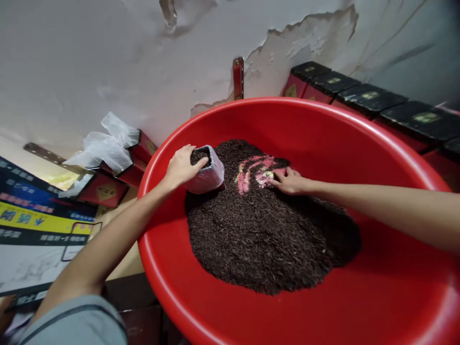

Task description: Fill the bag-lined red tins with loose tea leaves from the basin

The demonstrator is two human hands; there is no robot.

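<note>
A large red plastic basin (223, 316) holds a heap of dark, dried loose tea leaves (258, 239). At the heap's far left edge, my left hand (185, 167) grips the rim of a tall box (206, 179) with a clear plastic bag liner folded over its sides. The box leans, and dark leaves show inside its mouth. My right hand (289, 181) has its fingers bent at the right end of a pink and gold patterned piece (247, 172). Leaves partly cover this piece, so its full shape is hidden.
Red boxes with black lids (372, 98) stand in a row behind the basin at right. At left are red boxes (104, 189) with plastic bags (104, 146) sticking out, and a printed board (32, 230). A peeling wall (201, 57) rises behind.
</note>
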